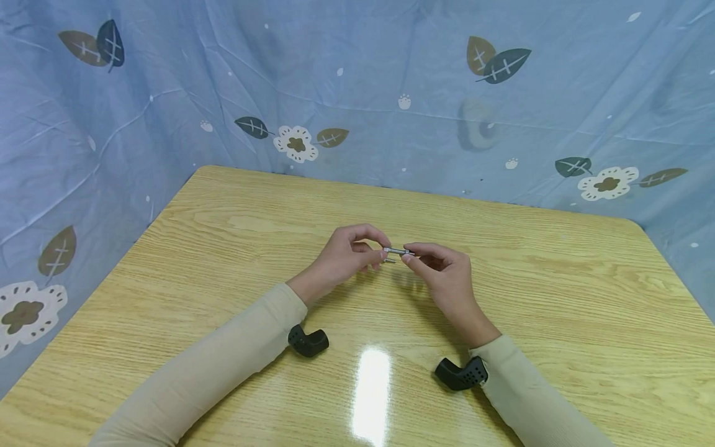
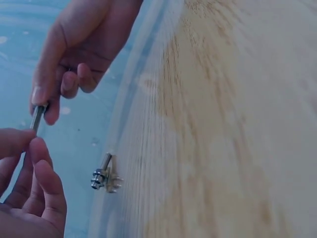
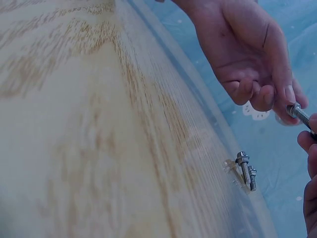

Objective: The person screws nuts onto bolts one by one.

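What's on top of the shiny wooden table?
Two metal bolts are on the table; the left hand and right hand hold a third bolt above. In the head view, the left hand partly covers the two; wood behind the sleeves is hidden.

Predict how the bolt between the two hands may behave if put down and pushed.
The bolt looks like shiny metal, so it is probably stiff and heavy for its size. It seems round, so it may roll; being threaded, it may feel less slippery.

Table [image 1: 408,329] has room nearside; loose bolts [image 3: 243,161] obstruct beyond.
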A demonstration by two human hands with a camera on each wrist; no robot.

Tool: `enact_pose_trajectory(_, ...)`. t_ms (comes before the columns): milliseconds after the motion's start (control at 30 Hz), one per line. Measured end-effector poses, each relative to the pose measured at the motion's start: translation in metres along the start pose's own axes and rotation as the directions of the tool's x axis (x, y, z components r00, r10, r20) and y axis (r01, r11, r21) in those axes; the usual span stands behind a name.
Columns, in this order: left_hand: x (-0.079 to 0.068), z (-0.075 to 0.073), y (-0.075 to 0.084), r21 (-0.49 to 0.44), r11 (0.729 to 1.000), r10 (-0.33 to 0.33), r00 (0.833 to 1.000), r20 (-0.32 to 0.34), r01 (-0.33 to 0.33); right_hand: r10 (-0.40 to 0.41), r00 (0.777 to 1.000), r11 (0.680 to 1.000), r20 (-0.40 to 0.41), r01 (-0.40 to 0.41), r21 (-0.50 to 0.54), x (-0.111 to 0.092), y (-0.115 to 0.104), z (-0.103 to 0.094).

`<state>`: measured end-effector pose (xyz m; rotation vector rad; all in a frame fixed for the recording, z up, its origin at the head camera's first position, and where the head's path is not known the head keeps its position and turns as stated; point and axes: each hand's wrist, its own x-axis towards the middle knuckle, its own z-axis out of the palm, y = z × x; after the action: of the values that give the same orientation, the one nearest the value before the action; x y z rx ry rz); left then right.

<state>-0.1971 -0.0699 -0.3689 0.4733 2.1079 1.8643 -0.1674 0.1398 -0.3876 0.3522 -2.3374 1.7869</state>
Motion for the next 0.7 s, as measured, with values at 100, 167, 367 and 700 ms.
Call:
enact_pose_trajectory(100, 0.0003, 0.0001, 0.0, 0.009, 1.0, 0.007, 1.0, 0.002, -0.007, 0.001, 1.0, 1.0, -0.002, -0.001, 0.001, 0.0001, -0.0001, 0.0)
enact_pose_trajectory(167, 0.0005, 0.0004, 0.0007, 0.015, 1.0, -0.003, 1.0, -0.001, 0.003, 0.003, 1.0, 1.0, -0.002, -0.003, 0.003, 0.0002, -0.0003, 0.0001)
enact_pose_trajectory(367, 0.0014, 0.0017, 0.0014, 0.025, 0.996, -0.082, 0.996, -0.015, 0.083, 0.006, 1.0, 1.0, -0.001, -0.006, 0.004, 0.0, -0.0012, 0.0003)
enact_pose_trajectory(700, 0.0007, 0.0012, 0.0028, 0.005, 0.999, -0.048, 0.999, 0.004, 0.048, 0.002, 1.0, 1.0, 0.002, -0.002, -0.003, -0.0006, -0.0013, -0.0001)
